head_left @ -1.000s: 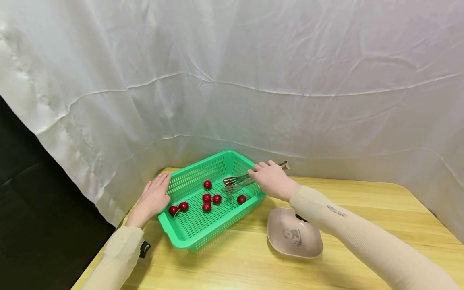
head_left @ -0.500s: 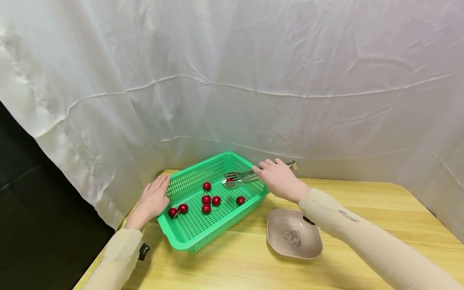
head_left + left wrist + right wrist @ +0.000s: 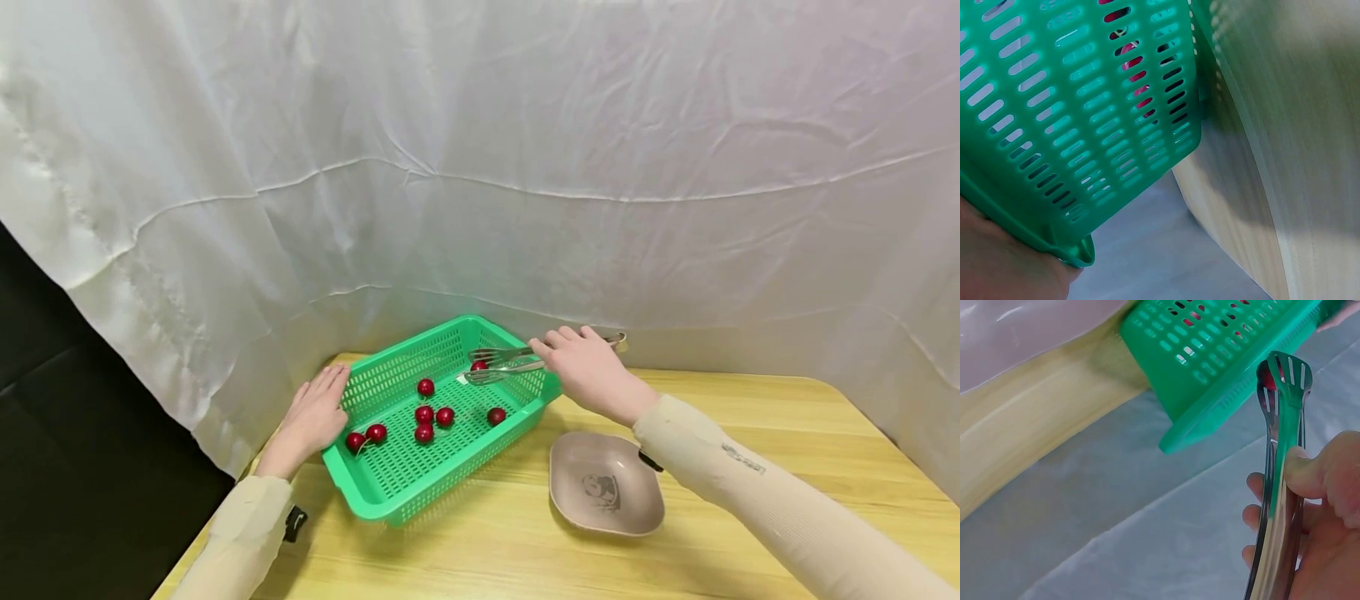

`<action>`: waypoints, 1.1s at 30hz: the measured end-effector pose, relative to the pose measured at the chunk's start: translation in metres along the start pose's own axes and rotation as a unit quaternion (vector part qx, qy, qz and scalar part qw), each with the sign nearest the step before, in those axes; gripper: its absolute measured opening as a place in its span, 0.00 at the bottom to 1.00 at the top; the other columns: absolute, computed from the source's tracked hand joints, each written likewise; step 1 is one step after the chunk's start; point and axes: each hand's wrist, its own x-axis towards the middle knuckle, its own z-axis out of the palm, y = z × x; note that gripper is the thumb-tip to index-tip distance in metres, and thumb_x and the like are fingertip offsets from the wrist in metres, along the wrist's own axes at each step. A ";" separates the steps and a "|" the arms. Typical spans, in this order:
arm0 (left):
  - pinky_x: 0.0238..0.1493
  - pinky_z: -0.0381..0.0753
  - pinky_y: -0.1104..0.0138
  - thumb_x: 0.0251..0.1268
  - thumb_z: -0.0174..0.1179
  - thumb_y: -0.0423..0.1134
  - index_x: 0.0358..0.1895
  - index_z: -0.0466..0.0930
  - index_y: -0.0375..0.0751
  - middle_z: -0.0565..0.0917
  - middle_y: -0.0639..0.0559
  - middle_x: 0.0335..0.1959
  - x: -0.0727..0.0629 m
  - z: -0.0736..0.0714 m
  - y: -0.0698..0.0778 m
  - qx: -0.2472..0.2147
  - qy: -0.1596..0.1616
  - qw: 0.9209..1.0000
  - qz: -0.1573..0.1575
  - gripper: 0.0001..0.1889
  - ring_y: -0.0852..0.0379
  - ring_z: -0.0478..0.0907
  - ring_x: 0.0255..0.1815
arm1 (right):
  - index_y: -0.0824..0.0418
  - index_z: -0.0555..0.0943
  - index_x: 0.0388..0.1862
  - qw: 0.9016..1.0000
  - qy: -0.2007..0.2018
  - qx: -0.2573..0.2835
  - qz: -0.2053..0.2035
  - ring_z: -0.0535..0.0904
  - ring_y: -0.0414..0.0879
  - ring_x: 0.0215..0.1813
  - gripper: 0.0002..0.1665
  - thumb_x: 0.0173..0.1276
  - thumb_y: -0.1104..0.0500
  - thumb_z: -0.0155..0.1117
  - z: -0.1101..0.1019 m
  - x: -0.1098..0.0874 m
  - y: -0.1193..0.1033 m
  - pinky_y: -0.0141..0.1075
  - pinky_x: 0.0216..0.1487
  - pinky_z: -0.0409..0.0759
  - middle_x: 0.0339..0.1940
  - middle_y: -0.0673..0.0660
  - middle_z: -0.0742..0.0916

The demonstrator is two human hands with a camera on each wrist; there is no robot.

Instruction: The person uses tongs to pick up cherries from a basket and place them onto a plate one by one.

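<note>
My right hand (image 3: 588, 371) grips metal serving tongs (image 3: 510, 367) with slotted heads over the far right part of a green perforated basket (image 3: 442, 475). A red cherry (image 3: 478, 366) sits between the tong heads; the right wrist view shows the cherry (image 3: 1267, 376) there, partly hidden behind the front head. My left hand (image 3: 313, 414) rests on the basket's left rim, its fingers laid straight along it. In the left wrist view part of that hand (image 3: 1010, 265) shows right under the rim. Several more cherries (image 3: 424, 414), some with stems, lie on the basket floor.
A pinkish-beige bowl (image 3: 607, 483) with a panda print stands on the wooden table (image 3: 480, 550), right of the basket. White cloth (image 3: 525, 250) hangs close behind the basket and along the table's back. A dark surface (image 3: 90, 467) lies beyond the table's left side.
My right hand has moved right and slightly up with the tongs, and the cherry between their heads has shifted slightly upward in view. My left hand keeps its place on the rim.
</note>
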 end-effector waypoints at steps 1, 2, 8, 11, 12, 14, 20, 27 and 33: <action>0.72 0.40 0.38 0.57 0.44 0.29 0.74 0.52 0.25 0.53 0.29 0.76 0.000 0.000 0.000 -0.001 0.000 1.000 0.000 0.37 0.32 0.45 0.76 | 0.62 0.78 0.63 1.000 0.002 0.000 0.000 0.77 0.53 0.48 0.24 0.68 0.61 0.66 -0.001 -0.001 0.000 0.41 0.36 0.67 0.45 0.57 0.83; 0.72 0.40 0.38 0.57 0.44 0.29 0.74 0.52 0.25 0.53 0.29 0.76 -0.001 0.000 0.000 -0.002 0.000 1.000 0.000 0.37 0.32 0.45 0.76 | 0.62 0.78 0.63 1.000 0.005 0.000 0.000 0.77 0.53 0.48 0.24 0.68 0.61 0.66 -0.002 -0.002 0.000 0.42 0.36 0.67 0.45 0.57 0.83; 0.72 0.40 0.38 0.57 0.44 0.29 0.74 0.52 0.25 0.53 0.29 0.76 -0.001 0.000 0.000 -0.005 0.001 1.000 0.000 0.37 0.32 0.45 0.76 | 0.62 0.78 0.63 1.000 0.014 0.007 0.005 0.77 0.55 0.50 0.25 0.66 0.64 0.67 -0.009 -0.007 0.001 0.43 0.38 0.69 0.47 0.57 0.83; 0.72 0.40 0.38 0.57 0.44 0.28 0.74 0.52 0.25 0.53 0.29 0.75 0.000 0.001 0.000 -0.005 0.002 1.000 0.001 0.37 0.32 0.46 0.76 | 0.62 0.78 0.63 1.000 0.014 0.016 0.014 0.77 0.55 0.51 0.27 0.65 0.65 0.68 -0.010 -0.010 0.003 0.44 0.40 0.70 0.48 0.57 0.83; 0.72 0.40 0.38 0.57 0.44 0.28 0.74 0.52 0.25 0.53 0.29 0.75 -0.001 0.000 0.000 -0.005 0.002 1.000 0.000 0.37 0.32 0.46 0.76 | 0.62 0.78 0.64 1.000 0.015 0.019 0.016 0.77 0.55 0.51 0.27 0.65 0.66 0.68 -0.009 -0.011 0.004 0.45 0.40 0.70 0.49 0.58 0.83; 0.72 0.40 0.38 0.57 0.44 0.28 0.74 0.52 0.25 0.53 0.29 0.75 -0.001 0.000 0.000 -0.004 0.002 1.000 0.001 0.37 0.32 0.46 0.76 | 0.62 0.78 0.64 0.999 0.020 0.021 0.020 0.77 0.55 0.51 0.28 0.64 0.67 0.68 -0.008 -0.014 0.005 0.46 0.42 0.71 0.50 0.58 0.83; 0.72 0.41 0.38 0.56 0.44 0.29 0.74 0.52 0.25 0.54 0.29 0.75 -0.001 0.000 0.000 -0.002 0.002 1.000 0.001 0.37 0.32 0.46 0.76 | 0.63 0.78 0.62 0.998 0.048 0.025 0.021 0.78 0.56 0.51 0.28 0.62 0.68 0.68 -0.007 -0.023 0.008 0.47 0.42 0.72 0.50 0.58 0.83; 0.71 0.41 0.38 0.57 0.44 0.29 0.74 0.52 0.24 0.54 0.28 0.75 0.000 0.000 -0.001 -0.002 0.005 1.000 0.004 0.37 0.31 0.46 0.76 | 0.63 0.77 0.63 0.997 0.065 0.035 0.035 0.78 0.55 0.50 0.29 0.62 0.67 0.69 -0.008 -0.035 0.011 0.48 0.43 0.73 0.51 0.58 0.83; 0.71 0.42 0.37 0.56 0.44 0.29 0.74 0.54 0.24 0.55 0.28 0.75 0.000 0.001 -0.001 -0.004 0.004 1.000 0.003 0.37 0.31 0.47 0.76 | 0.64 0.76 0.63 0.996 0.069 0.043 0.043 0.77 0.55 0.48 0.29 0.62 0.70 0.68 -0.008 -0.046 0.012 0.46 0.40 0.72 0.51 0.59 0.84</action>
